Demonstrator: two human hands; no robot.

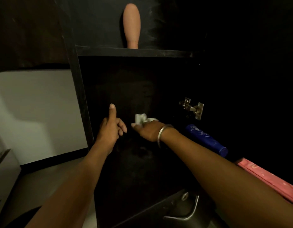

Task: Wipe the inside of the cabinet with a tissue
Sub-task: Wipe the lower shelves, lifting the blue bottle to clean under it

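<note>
Two hands in cabinet point(83, 102), right hand point(149, 131) grip clutching tissue point(141, 118), left hand point(112, 127) loosely curled, holding nothing

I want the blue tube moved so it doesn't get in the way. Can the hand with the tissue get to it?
Probably yes. The right hand grips the tissue, and the blue tube lies just to its right with nothing between them. The hand is full, though, so the tissue may hamper picking the tube up.
</note>
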